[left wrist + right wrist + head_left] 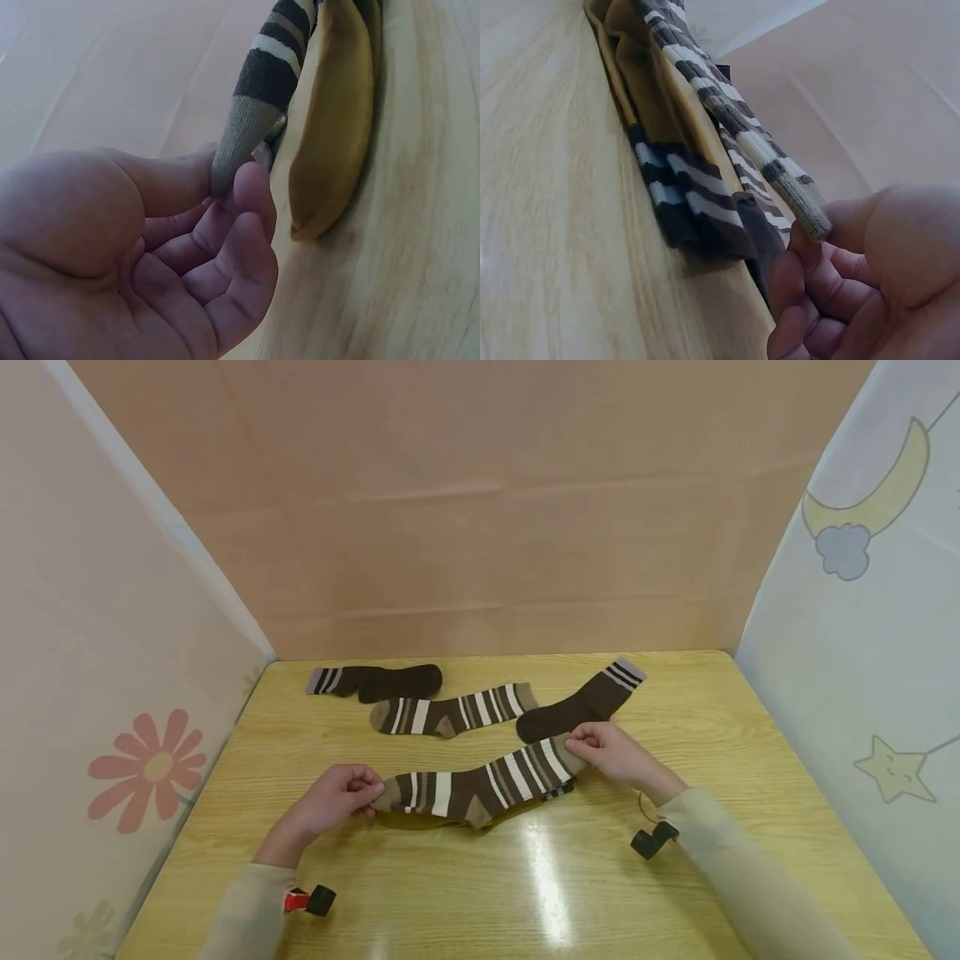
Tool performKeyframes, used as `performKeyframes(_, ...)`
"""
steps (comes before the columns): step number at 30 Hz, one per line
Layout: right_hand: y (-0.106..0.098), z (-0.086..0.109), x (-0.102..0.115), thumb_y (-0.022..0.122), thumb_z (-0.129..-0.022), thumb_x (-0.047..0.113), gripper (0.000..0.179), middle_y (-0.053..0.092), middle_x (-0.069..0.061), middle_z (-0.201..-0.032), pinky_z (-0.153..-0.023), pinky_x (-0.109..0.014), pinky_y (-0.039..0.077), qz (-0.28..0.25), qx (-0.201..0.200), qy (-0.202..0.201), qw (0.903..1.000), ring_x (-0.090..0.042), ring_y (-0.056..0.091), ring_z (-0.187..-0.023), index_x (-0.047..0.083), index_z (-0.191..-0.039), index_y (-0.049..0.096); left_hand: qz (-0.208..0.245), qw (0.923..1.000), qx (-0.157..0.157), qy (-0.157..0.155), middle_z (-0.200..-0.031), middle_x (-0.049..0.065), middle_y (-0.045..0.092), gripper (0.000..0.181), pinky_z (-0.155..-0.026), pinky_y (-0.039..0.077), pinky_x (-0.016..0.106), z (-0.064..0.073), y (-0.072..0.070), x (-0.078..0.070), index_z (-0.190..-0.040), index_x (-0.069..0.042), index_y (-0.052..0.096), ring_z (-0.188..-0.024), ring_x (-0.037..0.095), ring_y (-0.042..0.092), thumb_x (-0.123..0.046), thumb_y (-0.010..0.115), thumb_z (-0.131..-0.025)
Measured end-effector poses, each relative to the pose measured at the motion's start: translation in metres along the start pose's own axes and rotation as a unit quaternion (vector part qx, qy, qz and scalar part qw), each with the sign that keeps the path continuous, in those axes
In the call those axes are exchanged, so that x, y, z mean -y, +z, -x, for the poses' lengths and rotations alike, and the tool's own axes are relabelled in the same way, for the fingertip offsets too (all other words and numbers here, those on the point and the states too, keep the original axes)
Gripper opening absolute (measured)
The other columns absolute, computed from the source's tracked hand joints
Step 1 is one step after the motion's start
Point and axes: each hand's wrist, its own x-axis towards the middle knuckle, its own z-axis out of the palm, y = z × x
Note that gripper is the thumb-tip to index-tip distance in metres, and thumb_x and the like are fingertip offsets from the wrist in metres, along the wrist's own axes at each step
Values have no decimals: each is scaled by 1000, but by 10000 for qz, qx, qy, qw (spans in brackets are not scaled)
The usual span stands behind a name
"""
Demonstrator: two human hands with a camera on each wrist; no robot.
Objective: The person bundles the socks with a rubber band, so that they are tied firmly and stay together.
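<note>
A brown sock with white and tan stripes [467, 787] is stretched between both hands, raised off the table. My left hand [335, 797] pinches its tan toe [238, 135] between thumb and fingers. At the other end, my right hand [617, 753] pinches the tan cuff [804, 204]. Under the held sock lie mustard socks [679, 105], one layered on another, with dark cuffs striped in grey [697, 199]. From the head view they are mostly hidden by the striped sock.
Behind, a matching striped sock [427, 717] lies flat. A dark brown sock with a grey cuff [401, 683] is at back left, and another brown sock [577, 706] slants at back right, near my right hand. Fabric walls [480, 527] enclose the wooden table [450, 902].
</note>
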Motion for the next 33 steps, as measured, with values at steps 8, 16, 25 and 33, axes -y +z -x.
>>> performKeyframes(8,7,0,0,61,-108,17,23,54,1,-68,-55,-24,40,101,60,-1,9999,-7,42,-58,-4,-108,69,-154,9999,-73,-28,-91,12,71,18,-73,61,36,1,3,2,-111,10,67,-79,23,69,-6,60,-107)
performKeyframes(16,9,-2,-2,62,-108,15,22,57,-2,-70,-55,-24,40,35,79,-18,10000,-8,44,-59,-6,-110,69,-409,9985,-315,-154,-89,9,72,15,-71,59,32,-4,5,9,-109,7,69,-77,22,70,-5,61,-106)
performKeyframes(25,12,-4,-6,65,-106,16,19,63,-1,-74,-61,-26,45,298,42,77,9995,-12,52,-66,-2,-109,68,-556,9973,-424,-211,-88,9,71,13,-71,59,33,-4,8,14,-108,5,69,-76,22,69,-5,62,-105)
performKeyframes(33,12,-3,-3,67,-104,18,21,69,-5,-88,-72,-28,50,423,162,114,9989,-14,60,-80,-2,-111,66,-615,9972,-398,-153,-88,8,70,17,-71,59,32,-3,8,14,-108,5,69,-77,21,69,-11,64,-106)
